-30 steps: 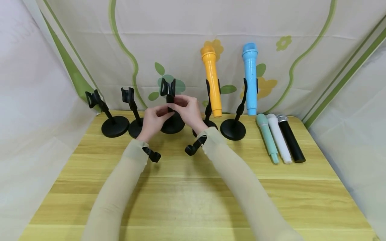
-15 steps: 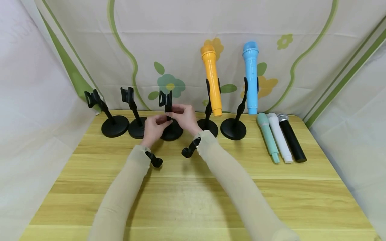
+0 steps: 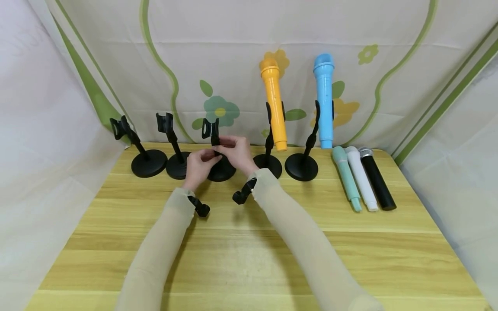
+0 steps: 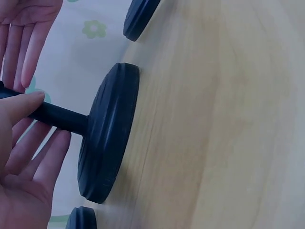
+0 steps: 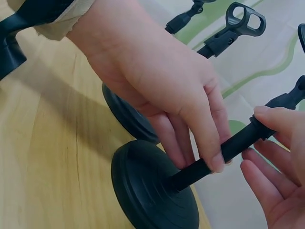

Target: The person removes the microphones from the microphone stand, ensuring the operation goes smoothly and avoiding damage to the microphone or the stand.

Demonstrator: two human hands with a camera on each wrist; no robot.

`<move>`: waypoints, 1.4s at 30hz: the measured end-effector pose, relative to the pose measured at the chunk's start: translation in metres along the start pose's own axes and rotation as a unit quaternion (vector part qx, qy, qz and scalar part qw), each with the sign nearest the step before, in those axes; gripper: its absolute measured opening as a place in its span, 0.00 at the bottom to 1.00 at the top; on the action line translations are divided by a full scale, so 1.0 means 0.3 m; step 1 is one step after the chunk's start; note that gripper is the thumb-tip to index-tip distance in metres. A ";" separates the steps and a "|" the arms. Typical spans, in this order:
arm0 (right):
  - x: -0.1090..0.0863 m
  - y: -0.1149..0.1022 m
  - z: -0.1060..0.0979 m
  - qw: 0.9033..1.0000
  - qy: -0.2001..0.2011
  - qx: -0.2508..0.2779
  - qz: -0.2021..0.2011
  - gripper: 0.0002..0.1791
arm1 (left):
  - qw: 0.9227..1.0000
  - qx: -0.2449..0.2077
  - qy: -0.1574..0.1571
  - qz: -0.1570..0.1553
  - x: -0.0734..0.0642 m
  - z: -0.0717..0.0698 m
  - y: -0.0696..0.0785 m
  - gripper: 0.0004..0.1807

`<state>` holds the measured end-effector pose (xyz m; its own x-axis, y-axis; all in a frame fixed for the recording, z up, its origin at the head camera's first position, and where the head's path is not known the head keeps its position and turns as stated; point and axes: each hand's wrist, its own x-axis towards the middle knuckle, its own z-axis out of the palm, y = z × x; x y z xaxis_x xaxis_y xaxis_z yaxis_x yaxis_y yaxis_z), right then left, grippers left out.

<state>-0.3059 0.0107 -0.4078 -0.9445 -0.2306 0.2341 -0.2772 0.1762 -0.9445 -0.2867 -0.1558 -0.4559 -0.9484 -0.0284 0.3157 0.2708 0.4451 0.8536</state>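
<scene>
Both hands are on the middle black microphone stand [image 3: 221, 170], whose round base is down at the table. My left hand [image 3: 197, 167] pinches the pole [image 5: 195, 172] a little above the base, between thumb and fingers. Higher up, my right hand [image 3: 238, 153] pinches the collar [image 5: 261, 128] below the clip [image 3: 210, 128]. The clip holds no microphone. In the left wrist view, the left thumb [image 4: 28, 102] lies across the pole and the base [image 4: 109, 133] shows edge-on.
Two bare stands [image 3: 149, 163] are on the left. To the right, an orange microphone [image 3: 274, 103] and a blue microphone [image 3: 324, 101] sit in stands. Green [image 3: 346, 177], white [image 3: 362, 177] and black [image 3: 377, 179] microphones lie at the table's right. A patterned curtain [image 3: 241, 26] hangs behind.
The middle stand's clip has come down and its base slightly closer, both hands lowering with it. Over the last half second the clip has turned and shifted slightly left.
</scene>
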 end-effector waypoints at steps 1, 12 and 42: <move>-0.002 -0.001 -0.004 1.000 -0.002 0.003 0.002 0.20 | 1.000 -0.003 -0.004 -0.003 -0.003 -0.001 0.002 0.17; -0.077 0.030 -0.082 1.000 -0.002 -0.007 -0.001 0.22 | 0.998 -0.038 -0.028 -0.028 -0.068 -0.016 0.000 0.27; -0.369 0.084 -0.430 0.999 0.036 -0.007 -0.017 0.27 | 0.989 -0.102 -0.104 0.032 -0.249 0.103 0.163 0.26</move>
<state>-0.2311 0.1642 -0.4279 -0.9448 -0.1673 0.2817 -0.3104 0.1822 -0.9330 -0.2077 -0.1042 -0.4507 -0.9356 0.1884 0.2985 0.3394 0.2488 0.9071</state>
